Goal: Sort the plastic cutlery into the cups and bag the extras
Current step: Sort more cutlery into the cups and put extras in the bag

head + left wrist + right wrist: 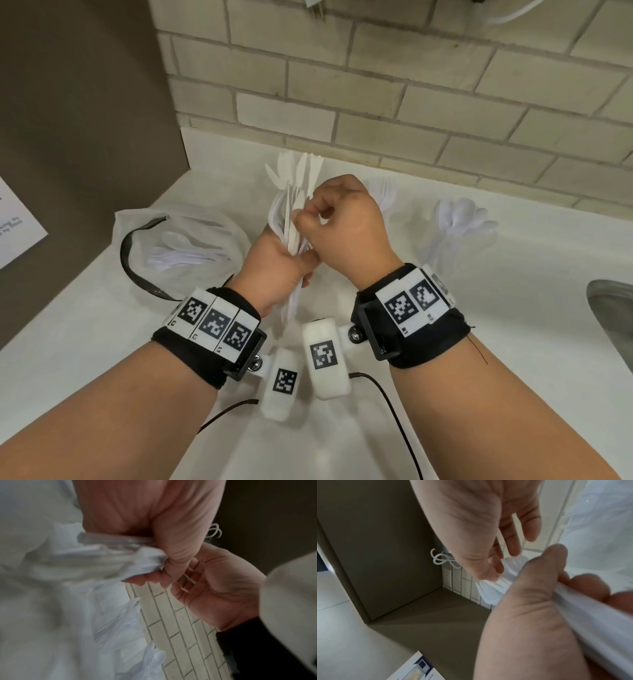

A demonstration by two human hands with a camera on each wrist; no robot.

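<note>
My left hand (274,270) grips a bundle of white plastic cutlery (291,226) upright above the counter. My right hand (308,216) pinches one piece at the bundle's upper end with thumb and fingers. In the left wrist view the bundle (102,555) runs out of my left fist, and the right hand (214,581) holds a thin white handle (188,579). In the right wrist view the right fingertips (494,573) meet the fanned ends of the bundle (489,592). Behind the hands, knives (294,168), forks (385,195) and spoons (462,216) stand in separate groups; their cups are hard to make out.
An open clear bag (185,240) with a black rim lies on the white counter (137,342) at the left, with spoons inside. A brown cabinet side (85,120) rises at the left, a tiled wall (411,96) behind. A steel sink edge (609,308) shows at the right.
</note>
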